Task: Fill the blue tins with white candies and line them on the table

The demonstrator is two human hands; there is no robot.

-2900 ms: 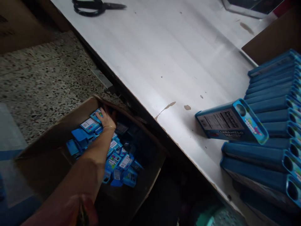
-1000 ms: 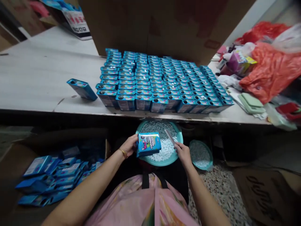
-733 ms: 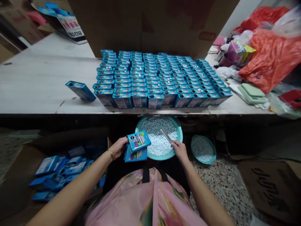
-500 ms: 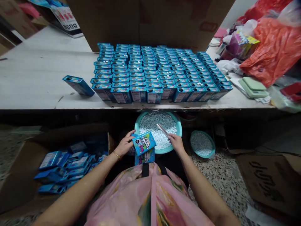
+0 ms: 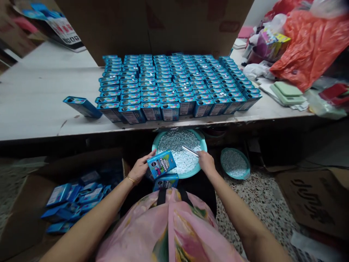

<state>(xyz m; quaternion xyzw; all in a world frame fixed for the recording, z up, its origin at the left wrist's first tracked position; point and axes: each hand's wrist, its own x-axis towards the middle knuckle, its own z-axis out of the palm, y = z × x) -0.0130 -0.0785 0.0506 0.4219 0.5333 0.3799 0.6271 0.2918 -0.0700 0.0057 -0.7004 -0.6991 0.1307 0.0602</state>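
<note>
My left hand [image 5: 140, 166] is closed on a blue candy tin [image 5: 161, 164], held tilted over the near left rim of a turquoise basin [image 5: 204, 160]. Small pale candies [image 5: 181, 145] fill the basin. A second blue tin [image 5: 165, 181] rests just below the held one, by my lap. In my right hand [image 5: 206, 162] is a narrow metal scoop [image 5: 190, 150], its far end above the candies at the basin's right side. My right fingers are wrapped round its near end.
Rows of blue tins [image 5: 160, 83] stand on the white table [image 5: 43, 80], with one tin [image 5: 83, 106] leaning at their left. A carton of tins [image 5: 79, 196] is at lower left. A smaller candy basin [image 5: 235, 163] sits on the floor at right. A green scale [image 5: 288, 93] stands near plastic bags.
The view has turned slightly. The scoop in my right hand now lies closer to level, and the tin in my left hand has shifted a little left.
</note>
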